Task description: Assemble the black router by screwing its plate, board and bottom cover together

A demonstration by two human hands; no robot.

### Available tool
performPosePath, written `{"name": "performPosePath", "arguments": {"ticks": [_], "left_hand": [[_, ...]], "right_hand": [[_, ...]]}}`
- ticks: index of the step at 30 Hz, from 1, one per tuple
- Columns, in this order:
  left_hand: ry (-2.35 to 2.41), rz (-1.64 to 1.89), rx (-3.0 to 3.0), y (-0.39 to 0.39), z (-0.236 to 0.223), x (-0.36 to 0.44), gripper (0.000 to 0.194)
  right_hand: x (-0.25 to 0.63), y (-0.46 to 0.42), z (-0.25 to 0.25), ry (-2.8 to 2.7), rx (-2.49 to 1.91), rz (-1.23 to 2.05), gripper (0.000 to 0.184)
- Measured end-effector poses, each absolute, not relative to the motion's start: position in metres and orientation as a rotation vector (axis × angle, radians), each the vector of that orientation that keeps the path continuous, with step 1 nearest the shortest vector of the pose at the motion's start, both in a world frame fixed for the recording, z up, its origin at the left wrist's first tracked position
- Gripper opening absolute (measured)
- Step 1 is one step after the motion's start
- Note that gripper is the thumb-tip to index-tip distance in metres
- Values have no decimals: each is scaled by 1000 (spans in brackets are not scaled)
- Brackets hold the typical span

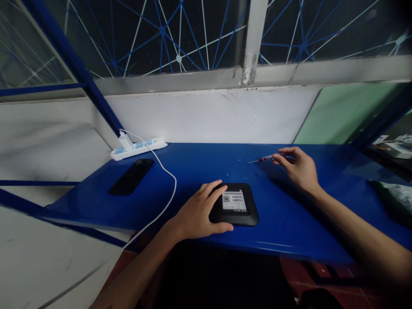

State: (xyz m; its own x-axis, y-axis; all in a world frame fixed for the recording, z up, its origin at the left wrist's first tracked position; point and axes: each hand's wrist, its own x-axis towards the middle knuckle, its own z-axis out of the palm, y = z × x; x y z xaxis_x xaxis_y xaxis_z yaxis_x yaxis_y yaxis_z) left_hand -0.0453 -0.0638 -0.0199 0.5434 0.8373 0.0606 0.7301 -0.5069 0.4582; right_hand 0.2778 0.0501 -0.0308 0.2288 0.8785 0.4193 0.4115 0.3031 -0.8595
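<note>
A flat black device [251, 211] with rounded corners lies near the front edge of the blue table. It bears a white printed label [234, 201] with a square code. My left hand [200, 212] grips its left side, thumb along the near edge and fingers over the far edge and top. To the right and farther back, my right hand [298, 165] pinches a small screwdriver [266, 158] with a red and clear handle. Its thin shaft points left, just above the table. Beyond the device lie a few tiny light pieces [227, 174], perhaps screws, too small to tell.
A black phone [131, 177] lies at the left. Behind it, a white power strip [139, 148] holds a plugged-in charger [125, 140]. Its white cable [174, 189] loops across the table and over the front edge. A dark green and whitish bag [391, 197] sits at the far right.
</note>
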Motion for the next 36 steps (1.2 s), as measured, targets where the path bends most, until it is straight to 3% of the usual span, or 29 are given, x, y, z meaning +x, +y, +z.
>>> {"name": "performPosePath", "arguments": {"ticks": [20, 36], "left_hand": [[1308, 355, 2446, -64, -18, -39, 106], [1315, 472, 2428, -65, -24, -45, 110]], "right_hand": [[267, 51, -47, -1477, -1361, 423, 44], [265, 34, -23, -1161, -1074, 863, 32]]}}
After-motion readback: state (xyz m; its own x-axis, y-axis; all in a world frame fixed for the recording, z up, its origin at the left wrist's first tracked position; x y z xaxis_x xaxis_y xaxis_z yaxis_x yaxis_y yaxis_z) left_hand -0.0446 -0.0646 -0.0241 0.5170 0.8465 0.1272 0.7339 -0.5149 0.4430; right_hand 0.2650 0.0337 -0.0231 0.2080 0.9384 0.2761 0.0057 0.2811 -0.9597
